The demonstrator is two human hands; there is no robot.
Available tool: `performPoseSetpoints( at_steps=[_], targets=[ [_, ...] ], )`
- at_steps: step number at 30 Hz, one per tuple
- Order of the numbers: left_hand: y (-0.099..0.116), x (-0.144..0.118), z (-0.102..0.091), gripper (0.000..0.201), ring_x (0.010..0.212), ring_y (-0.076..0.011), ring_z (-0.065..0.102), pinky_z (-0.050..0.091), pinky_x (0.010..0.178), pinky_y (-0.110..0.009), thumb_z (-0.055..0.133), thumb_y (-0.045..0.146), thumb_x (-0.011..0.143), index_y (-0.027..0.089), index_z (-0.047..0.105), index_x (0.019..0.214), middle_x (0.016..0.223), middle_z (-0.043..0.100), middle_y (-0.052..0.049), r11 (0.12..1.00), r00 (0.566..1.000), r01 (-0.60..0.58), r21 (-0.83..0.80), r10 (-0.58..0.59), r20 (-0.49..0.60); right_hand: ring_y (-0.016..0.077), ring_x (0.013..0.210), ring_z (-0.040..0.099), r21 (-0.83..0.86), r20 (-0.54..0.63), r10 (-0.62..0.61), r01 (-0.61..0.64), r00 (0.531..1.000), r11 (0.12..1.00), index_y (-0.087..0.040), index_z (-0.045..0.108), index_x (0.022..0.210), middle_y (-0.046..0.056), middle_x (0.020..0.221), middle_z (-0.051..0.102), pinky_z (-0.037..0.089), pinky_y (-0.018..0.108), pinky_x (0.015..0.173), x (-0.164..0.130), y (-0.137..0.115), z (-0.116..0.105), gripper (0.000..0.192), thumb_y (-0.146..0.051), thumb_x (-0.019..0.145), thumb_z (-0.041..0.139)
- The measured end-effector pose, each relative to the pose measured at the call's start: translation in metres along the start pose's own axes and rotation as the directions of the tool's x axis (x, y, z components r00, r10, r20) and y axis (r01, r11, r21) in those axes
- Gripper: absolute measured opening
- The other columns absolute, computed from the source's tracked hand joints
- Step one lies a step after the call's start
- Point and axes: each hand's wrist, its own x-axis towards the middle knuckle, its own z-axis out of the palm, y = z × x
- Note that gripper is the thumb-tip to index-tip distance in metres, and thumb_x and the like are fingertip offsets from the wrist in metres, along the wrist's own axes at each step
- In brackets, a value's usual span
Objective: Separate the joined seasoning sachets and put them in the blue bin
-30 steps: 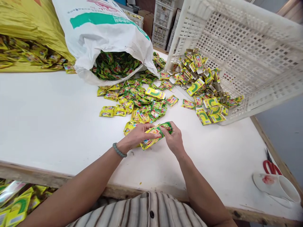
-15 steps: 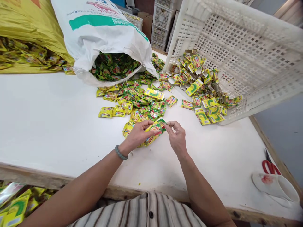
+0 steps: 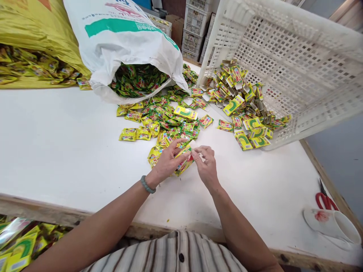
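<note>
My left hand point(image 3: 168, 161) is closed around a small yellow and green carton point(image 3: 185, 161), held tilted just above the table. At the carton's upper right end my right hand point(image 3: 206, 166) pinches the edge with thumb and forefinger, beside a pale flap. What lies inside the carton is hidden. Right behind my hands spreads a heap of small green sachets point(image 3: 167, 117), with yellow sachets point(image 3: 128, 134) along its left side. One closed-looking yellow carton point(image 3: 185, 112) lies on top of the heap.
A white sack point(image 3: 124, 45) spills green sachets; a yellow sack point(image 3: 34, 22) stands left. At right, a tipped white plastic crate point(image 3: 283, 56) holds many flat-lying and jumbled cartons point(image 3: 235, 102). Red-handled scissors point(image 3: 326, 201) and a white cup point(image 3: 320, 219) lie near the right edge.
The green sachet that stuck out of the carton's end is no longer visible there; a pale flap shows instead. My right hand has moved slightly left, closer to my left hand.
</note>
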Motion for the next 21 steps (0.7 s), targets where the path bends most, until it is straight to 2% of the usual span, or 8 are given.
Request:
performPoseSetpoints(
  at_steps=[2, 3, 5, 7, 11, 14, 17, 21],
  targets=[
    [0.001, 0.001, 0.000, 0.053, 0.062, -0.0130, 0.059, 0.045, 0.056, -0.023, 0.066, 0.046, 0.080, 0.022, 0.048, 0.124, 0.076, 0.062, 0.001, 1.000, 0.998, -0.007, -0.022, 0.006, -0.064, 0.0219, 0.106, 0.050, 0.063, -0.059, 0.055, -0.052, 0.997, 0.997, -0.025, 0.069, 0.103, 0.008, 0.113, 0.058, 0.044, 0.034, 0.084, 0.001, 0.002, 0.001, 0.025, -0.039, 0.084, 0.060],
    [0.001, 0.001, 0.000, 0.053, 0.060, -0.0125, 0.058, 0.045, 0.056, -0.023, 0.064, 0.047, 0.081, 0.023, 0.048, 0.125, 0.076, 0.062, 0.002, 0.999, 0.997, -0.012, -0.030, 0.009, -0.083, 0.0214, 0.105, 0.052, 0.127, -0.032, 0.080, -0.076, 0.996, 0.989, -0.025, 0.067, 0.108, 0.008, 0.115, 0.058, 0.045, 0.033, 0.082, 0.001, 0.003, 0.003, 0.029, -0.040, 0.084, 0.060],
    [0.001, 0.001, -0.001, 0.051, 0.066, -0.0134, 0.060, 0.047, 0.060, -0.024, 0.061, 0.047, 0.083, 0.023, 0.048, 0.127, 0.080, 0.062, 0.001, 0.999, 0.997, -0.024, -0.036, 0.022, -0.077, 0.0193, 0.095, 0.057, 0.283, 0.091, 0.114, -0.136, 0.989, 0.949, -0.024, 0.065, 0.112, 0.007, 0.108, 0.062, 0.048, 0.032, 0.079, 0.001, 0.004, 0.006, 0.034, -0.042, 0.084, 0.058],
    [0.000, 0.000, -0.003, 0.048, 0.076, -0.0146, 0.062, 0.049, 0.068, -0.025, 0.061, 0.044, 0.084, 0.023, 0.049, 0.126, 0.090, 0.063, -0.001, 0.999, 0.999, -0.033, -0.019, 0.032, -0.018, 0.0172, 0.084, 0.058, 0.373, 0.173, 0.126, -0.184, 0.977, 0.910, -0.022, 0.066, 0.104, 0.004, 0.094, 0.064, 0.049, 0.031, 0.077, 0.000, 0.005, 0.008, 0.030, -0.043, 0.084, 0.057],
    [0.000, -0.001, -0.004, 0.037, 0.074, -0.0132, 0.059, 0.047, 0.066, -0.024, 0.062, 0.042, 0.084, 0.022, 0.051, 0.113, 0.090, 0.061, 0.000, 1.000, 0.993, 0.001, 0.000, -0.001, 0.118, 0.0152, 0.072, 0.055, 0.326, 0.183, 0.101, -0.157, 0.978, 0.932, -0.020, 0.064, 0.075, 0.001, 0.074, 0.058, 0.046, 0.029, 0.071, 0.002, 0.008, 0.004, 0.023, -0.041, 0.082, 0.060],
    [0.000, -0.001, -0.005, 0.035, 0.074, -0.0140, 0.061, 0.047, 0.066, -0.025, 0.063, 0.043, 0.082, 0.022, 0.052, 0.107, 0.086, 0.061, 0.001, 1.000, 0.991, 0.015, -0.026, -0.011, 0.136, 0.0155, 0.073, 0.058, 0.397, 0.209, 0.133, -0.209, 0.969, 0.894, -0.023, 0.063, 0.099, 0.000, 0.077, 0.062, 0.048, 0.028, 0.070, 0.004, 0.007, -0.001, 0.028, -0.042, 0.079, 0.064],
    [-0.002, 0.000, -0.006, 0.039, 0.071, -0.0148, 0.062, 0.047, 0.063, -0.025, 0.066, 0.044, 0.080, 0.022, 0.050, 0.109, 0.079, 0.062, 0.002, 0.998, 0.996, 0.039, -0.049, -0.035, 0.088, 0.0180, 0.086, 0.062, 0.369, 0.228, 0.112, -0.192, 0.967, 0.909, -0.024, 0.060, 0.118, 0.003, 0.095, 0.070, 0.049, 0.031, 0.079, 0.004, 0.003, -0.004, 0.042, -0.040, 0.079, 0.065],
    [-0.005, 0.001, -0.007, 0.044, 0.052, -0.0114, 0.056, 0.039, 0.049, -0.021, 0.071, 0.043, 0.075, 0.024, 0.045, 0.105, 0.065, 0.059, 0.007, 0.993, 0.996, 0.088, -0.075, -0.089, -0.018, 0.0202, 0.095, 0.062, 0.295, 0.221, 0.060, -0.125, 0.973, 0.947, -0.023, 0.072, 0.093, 0.004, 0.100, 0.072, 0.048, 0.034, 0.088, 0.002, 0.000, -0.005, 0.021, -0.038, 0.084, 0.061]
  ],
)
